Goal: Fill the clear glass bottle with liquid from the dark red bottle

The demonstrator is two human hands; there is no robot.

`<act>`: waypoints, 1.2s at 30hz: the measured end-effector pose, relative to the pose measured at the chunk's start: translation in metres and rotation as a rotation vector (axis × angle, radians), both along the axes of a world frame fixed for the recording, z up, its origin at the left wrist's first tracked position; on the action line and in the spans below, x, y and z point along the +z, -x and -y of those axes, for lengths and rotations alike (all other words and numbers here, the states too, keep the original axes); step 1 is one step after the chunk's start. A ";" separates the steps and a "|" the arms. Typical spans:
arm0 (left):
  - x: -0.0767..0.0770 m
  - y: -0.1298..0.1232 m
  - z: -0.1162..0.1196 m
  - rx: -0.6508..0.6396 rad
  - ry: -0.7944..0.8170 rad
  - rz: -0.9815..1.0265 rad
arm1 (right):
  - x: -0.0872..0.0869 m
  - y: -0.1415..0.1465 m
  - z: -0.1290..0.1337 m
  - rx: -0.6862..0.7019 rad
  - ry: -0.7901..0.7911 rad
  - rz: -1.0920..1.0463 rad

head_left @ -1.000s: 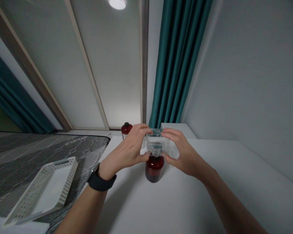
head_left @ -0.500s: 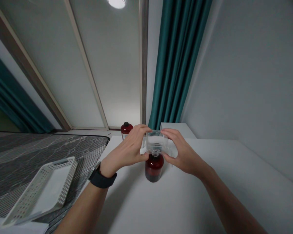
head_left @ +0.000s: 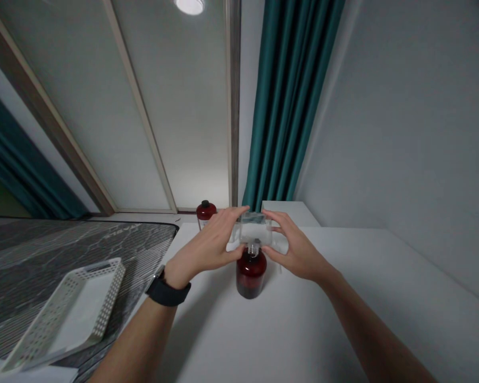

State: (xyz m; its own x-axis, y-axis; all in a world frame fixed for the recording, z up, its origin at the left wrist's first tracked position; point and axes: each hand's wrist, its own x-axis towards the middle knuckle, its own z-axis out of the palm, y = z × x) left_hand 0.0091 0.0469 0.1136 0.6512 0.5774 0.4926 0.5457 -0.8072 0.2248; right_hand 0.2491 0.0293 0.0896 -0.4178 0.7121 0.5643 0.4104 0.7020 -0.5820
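My left hand [head_left: 213, 242] and my right hand [head_left: 297, 247] face each other over the white table, thumbs low and fingers high. Between them they grip a clear, see-through container [head_left: 256, 230] by its two sides. Just in front of and below it stands a dark red-brown bottle [head_left: 251, 276], upright and uncapped, its clear neck overlapping the container's lower edge in view. Whether neck and container touch, I cannot tell. Behind my left hand is a second red-brown bottle [head_left: 206, 213] with a black cap, partly hidden.
A white perforated basket [head_left: 114, 287] lies to the left, beyond the table's edge, above the grey patterned floor covering [head_left: 143, 239]. A white box-like block [head_left: 289, 210] stands behind the table [head_left: 303, 330]. A teal curtain [head_left: 291, 106] hangs at the back, with a wall on the right.
The clear container's lower edge has risen slightly, showing more of the bottle's neck. My right thumb has shifted a little up and left. Both hands keep their hold.
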 end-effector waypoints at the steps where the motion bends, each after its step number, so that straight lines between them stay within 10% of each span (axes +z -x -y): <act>1: 0.001 0.000 0.000 -0.006 0.004 0.000 | -0.001 0.000 -0.001 -0.003 0.027 -0.022; 20: -0.013 0.003 -0.013 0.096 -0.152 -0.100 | -0.019 0.013 -0.019 -0.203 0.465 -0.331; 36: -0.003 0.009 -0.010 0.131 -0.151 -0.074 | -0.027 0.014 -0.012 -0.111 0.364 -0.296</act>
State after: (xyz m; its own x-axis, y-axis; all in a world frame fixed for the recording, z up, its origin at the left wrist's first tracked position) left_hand 0.0003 0.0572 0.1106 0.6134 0.5825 0.5334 0.6586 -0.7500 0.0616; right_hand 0.2350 0.0417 0.0624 -0.1867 0.9166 0.3535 0.2507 0.3923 -0.8850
